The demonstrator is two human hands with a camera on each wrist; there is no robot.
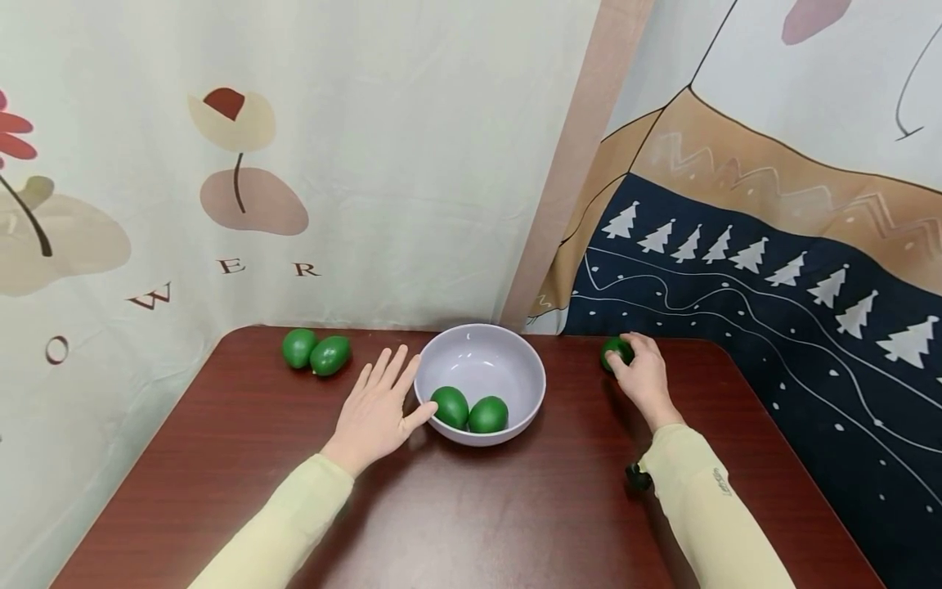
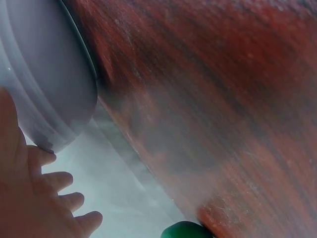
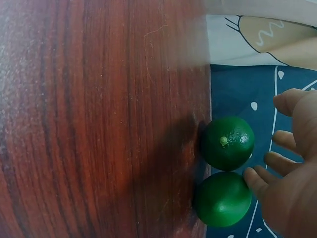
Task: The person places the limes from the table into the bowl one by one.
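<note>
- Surface (image 1: 478, 523): dark red-brown, wood-grained; carries all items below.
- Bowl (image 1: 486, 348): pale lilac, upright towards the far edge; 2 green fruits, a left fruit (image 1: 450, 407) and a right fruit (image 1: 488, 415), sit in its near part.
- Left hand (image 1: 375, 413): beside the bowl, fingers straight, spread wide, nothing held; thumb at the rim, contact not confirmed.
- Right hand (image 1: 646, 376): at far right, fingers apart beside a stem-nubbed fruit (image 3: 227, 151) and a smooth-faced fruit (image 3: 223, 199); no closed grasp seen.
- Remaining pair, far left: an outer fruit (image 1: 300, 348) and an inner fruit (image 1: 330, 356), side by side, unattended.
- Judgement: step in hand appears to be picking up at right; next move calls for closing the fingers round 1 fruit without rolling its neighbour.
</note>
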